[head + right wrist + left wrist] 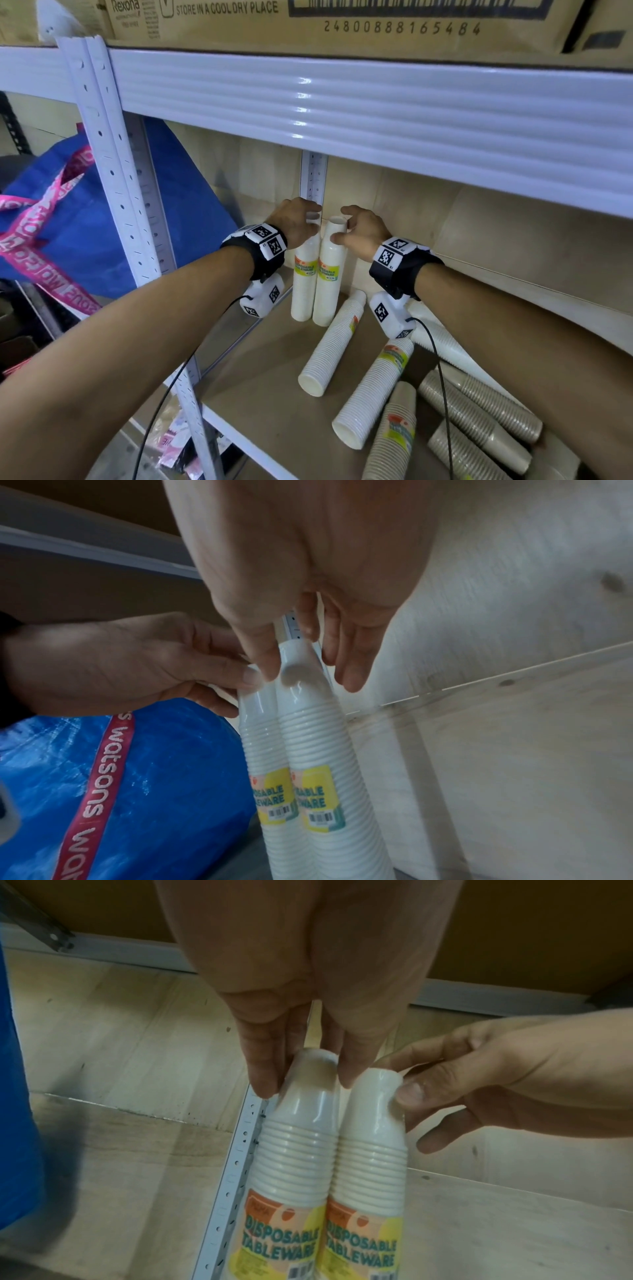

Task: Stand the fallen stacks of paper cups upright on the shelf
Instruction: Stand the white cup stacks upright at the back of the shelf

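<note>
Cup stacks: we see two white stacks standing upright side by side, touching, at the back left of the shelf (260, 387), close to the rear post (313, 178).
Left stack (303, 274): it stands nearest the shelf's left edge, and a yellow and orange label reading "DISPOSABLE TABLEWARE" wraps its middle.
Right stack (329, 274): it carries the same label, and its top cup is in plain view from the head camera.
Left hand (297, 221): our fingers curl down over the top of the left stack; in the left wrist view the thumb and a fingertip (349, 1069) pinch the top cup between them.
Right hand (361, 229): our thumb and fingers close around the top cup of the right stack, with the thumb pressed on its side.
Fallen white stacks: one (330, 346) lies on the board just in front of the standing pair, its open mouth towards us; a second (375, 387) lies beside it to the right, with a label near its far end.
Third white stack (442, 342): it lies further right, partly hidden under our right forearm.
Beige stacks (479, 421): several lie tumbled at the right front of the shelf, overlapping one another.
Wrist cameras: a black band with square markers wraps each wrist, and a black cable hangs from each.
Blue bag (58, 212): it sits left of the shelf frame, with pink straps; the right wrist view shows "watsons" on a strap.
Carton (342, 24): a brown box rests on the shelf above, printed "STORE IN A COOL DRY PLACE" beside a barcode.
</note>
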Demonstrator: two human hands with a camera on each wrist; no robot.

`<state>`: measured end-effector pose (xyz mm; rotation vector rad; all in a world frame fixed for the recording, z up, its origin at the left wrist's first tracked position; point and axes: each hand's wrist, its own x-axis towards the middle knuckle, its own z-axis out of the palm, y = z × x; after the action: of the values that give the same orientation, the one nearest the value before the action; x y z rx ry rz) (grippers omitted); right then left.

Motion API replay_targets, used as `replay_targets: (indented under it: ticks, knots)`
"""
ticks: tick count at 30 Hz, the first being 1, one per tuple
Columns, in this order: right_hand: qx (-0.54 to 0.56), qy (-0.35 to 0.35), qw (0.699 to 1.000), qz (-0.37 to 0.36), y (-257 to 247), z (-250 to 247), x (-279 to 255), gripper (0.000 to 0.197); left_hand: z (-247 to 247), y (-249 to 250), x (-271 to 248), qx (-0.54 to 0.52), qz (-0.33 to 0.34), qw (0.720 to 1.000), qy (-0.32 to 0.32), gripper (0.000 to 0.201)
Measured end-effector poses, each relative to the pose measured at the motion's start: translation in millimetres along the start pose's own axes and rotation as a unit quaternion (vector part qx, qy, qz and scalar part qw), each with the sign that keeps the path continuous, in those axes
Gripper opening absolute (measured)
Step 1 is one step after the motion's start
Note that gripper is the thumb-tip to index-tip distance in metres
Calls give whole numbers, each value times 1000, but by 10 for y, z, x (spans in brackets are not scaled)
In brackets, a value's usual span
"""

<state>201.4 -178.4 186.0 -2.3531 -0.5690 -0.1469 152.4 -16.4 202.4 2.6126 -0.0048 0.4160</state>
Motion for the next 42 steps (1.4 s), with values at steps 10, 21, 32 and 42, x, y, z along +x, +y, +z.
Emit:
replay_targets:
  ticks: [10, 21, 32, 42]
  knots:
    - [-51, 0, 999, 1, 199, -410, -324, 58, -222, 217, -119, -13, 27, 999, 45, 48]
    - [-100, -25, 992, 76, 568, -383, -1104, 47, 95, 410, -629, -40, 52, 998, 9, 36]
    - [-90, -38, 970, 222, 932, 85, -1750, 70, 818, 96, -944, -85, 16, 989, -122, 51]
    - [-84, -13, 942, 323, 1210, 359, -1696, 78, 1412, -333, -1000, -138, -37, 965, -220, 81]
